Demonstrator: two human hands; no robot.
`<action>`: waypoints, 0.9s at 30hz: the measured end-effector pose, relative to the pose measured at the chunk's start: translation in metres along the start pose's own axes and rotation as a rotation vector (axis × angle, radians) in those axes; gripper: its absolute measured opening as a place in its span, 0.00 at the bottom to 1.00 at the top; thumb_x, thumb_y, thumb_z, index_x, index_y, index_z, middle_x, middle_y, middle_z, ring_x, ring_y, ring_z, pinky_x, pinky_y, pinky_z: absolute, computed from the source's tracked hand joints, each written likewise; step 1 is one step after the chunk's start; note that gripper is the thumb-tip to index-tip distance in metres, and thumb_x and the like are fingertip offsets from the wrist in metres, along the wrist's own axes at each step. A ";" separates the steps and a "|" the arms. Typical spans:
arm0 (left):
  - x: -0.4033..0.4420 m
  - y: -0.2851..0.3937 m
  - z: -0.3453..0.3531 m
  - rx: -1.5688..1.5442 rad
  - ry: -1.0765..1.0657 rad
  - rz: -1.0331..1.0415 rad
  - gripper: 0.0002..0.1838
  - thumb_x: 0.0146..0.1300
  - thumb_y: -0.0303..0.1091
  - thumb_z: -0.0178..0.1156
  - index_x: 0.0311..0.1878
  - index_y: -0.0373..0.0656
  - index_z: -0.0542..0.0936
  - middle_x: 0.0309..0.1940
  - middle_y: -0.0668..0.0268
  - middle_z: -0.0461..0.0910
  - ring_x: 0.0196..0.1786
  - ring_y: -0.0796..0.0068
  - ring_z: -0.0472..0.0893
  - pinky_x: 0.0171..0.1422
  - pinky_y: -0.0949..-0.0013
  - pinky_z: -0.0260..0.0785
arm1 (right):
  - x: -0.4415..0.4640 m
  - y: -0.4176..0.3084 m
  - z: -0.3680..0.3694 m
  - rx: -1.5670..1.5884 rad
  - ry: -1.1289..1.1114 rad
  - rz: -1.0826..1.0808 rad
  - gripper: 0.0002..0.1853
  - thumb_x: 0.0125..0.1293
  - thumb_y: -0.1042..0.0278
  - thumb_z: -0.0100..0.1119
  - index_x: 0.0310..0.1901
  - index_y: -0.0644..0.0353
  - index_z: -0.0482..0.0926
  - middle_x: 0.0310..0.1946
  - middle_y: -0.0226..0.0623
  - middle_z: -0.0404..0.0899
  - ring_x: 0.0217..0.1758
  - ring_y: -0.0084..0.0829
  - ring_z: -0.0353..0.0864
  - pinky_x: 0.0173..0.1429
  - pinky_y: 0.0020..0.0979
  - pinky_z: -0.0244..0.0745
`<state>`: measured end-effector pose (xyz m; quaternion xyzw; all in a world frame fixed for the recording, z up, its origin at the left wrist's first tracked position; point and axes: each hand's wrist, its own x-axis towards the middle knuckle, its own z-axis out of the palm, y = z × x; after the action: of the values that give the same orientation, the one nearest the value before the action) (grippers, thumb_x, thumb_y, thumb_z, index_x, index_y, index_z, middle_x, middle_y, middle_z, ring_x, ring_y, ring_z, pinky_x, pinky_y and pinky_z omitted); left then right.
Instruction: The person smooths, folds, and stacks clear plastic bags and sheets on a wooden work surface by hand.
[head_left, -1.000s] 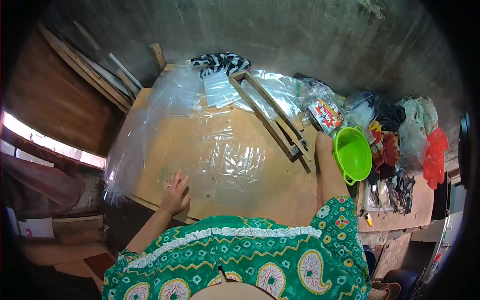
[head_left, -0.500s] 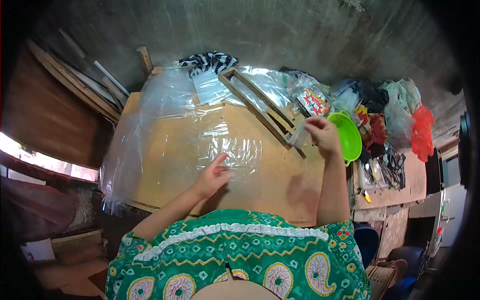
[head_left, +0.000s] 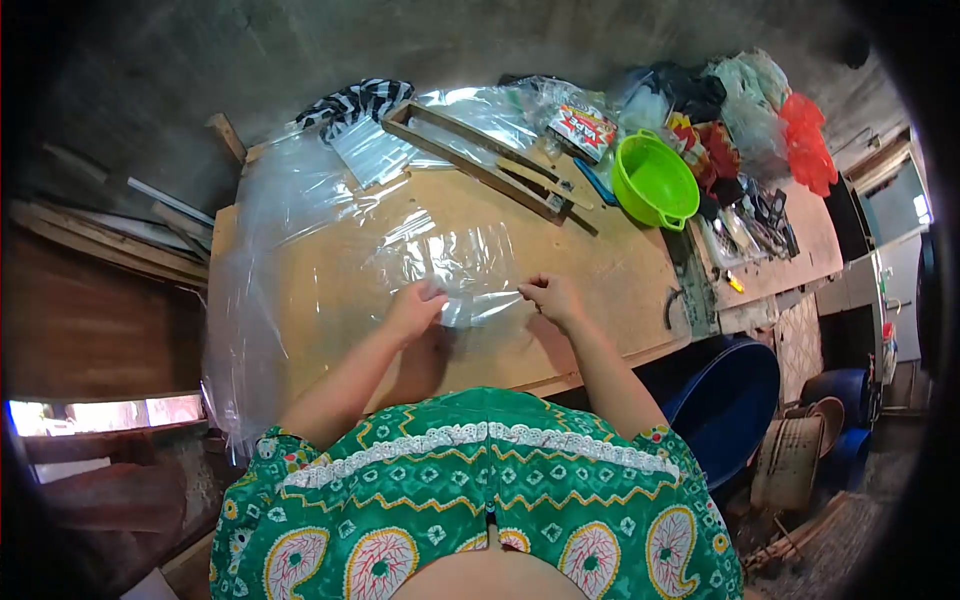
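A clear, shiny plastic sheet [head_left: 468,258] lies on the wooden board before me, with its near edge slightly lifted. My left hand [head_left: 415,310] pinches that edge on the left, thumb against fingers. On the other side, my right hand [head_left: 553,300] is closed with its fingertips on the sheet's right corner. Between the two hands the plastic is stretched and catches the light. Whether it is a single layer or a bag, I cannot tell.
More clear plastic [head_left: 245,300] drapes over the board's left side. Behind stand a narrow wooden frame [head_left: 480,168], a striped black-and-white cloth [head_left: 365,100] and a green basin [head_left: 650,185]. Tools [head_left: 750,225] lie at right; a blue tub [head_left: 735,400] stands below the board's right edge.
My right hand has come from beside the wooden frame and basin to the near middle, onto the sheet's edge. My left hand's spread fingers have closed on the plastic. The view has shifted.
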<state>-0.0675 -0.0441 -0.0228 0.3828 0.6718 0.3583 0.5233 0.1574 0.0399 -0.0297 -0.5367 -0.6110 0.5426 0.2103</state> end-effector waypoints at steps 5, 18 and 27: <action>-0.002 -0.036 -0.045 0.691 0.111 0.158 0.21 0.43 0.36 0.60 0.43 0.42 0.72 0.32 0.58 0.74 0.36 0.62 0.75 0.39 0.64 0.66 | 0.026 0.020 0.011 -0.208 0.076 0.061 0.10 0.51 0.67 0.55 0.35 0.61 0.77 0.28 0.36 0.78 0.27 0.29 0.76 0.34 0.28 0.70; 0.006 -0.026 0.044 1.038 -0.046 0.700 0.25 0.48 0.40 0.53 0.52 0.43 0.66 0.56 0.57 0.60 0.61 0.55 0.56 0.60 0.45 0.45 | -0.053 0.040 0.031 -0.966 0.178 -0.488 0.19 0.54 0.58 0.49 0.48 0.51 0.69 0.55 0.37 0.62 0.59 0.38 0.57 0.57 0.48 0.52; 0.043 -0.008 0.073 1.019 0.061 0.769 0.22 0.48 0.39 0.55 0.48 0.44 0.69 0.53 0.63 0.64 0.58 0.58 0.59 0.58 0.48 0.48 | -0.028 0.042 0.001 -1.002 0.135 -0.411 0.21 0.57 0.53 0.46 0.52 0.50 0.67 0.58 0.35 0.57 0.63 0.36 0.50 0.59 0.52 0.45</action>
<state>-0.0036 -0.0034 -0.0622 0.7870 0.5870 0.1668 0.0901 0.1844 0.0076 -0.0582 -0.4744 -0.8722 0.0970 0.0691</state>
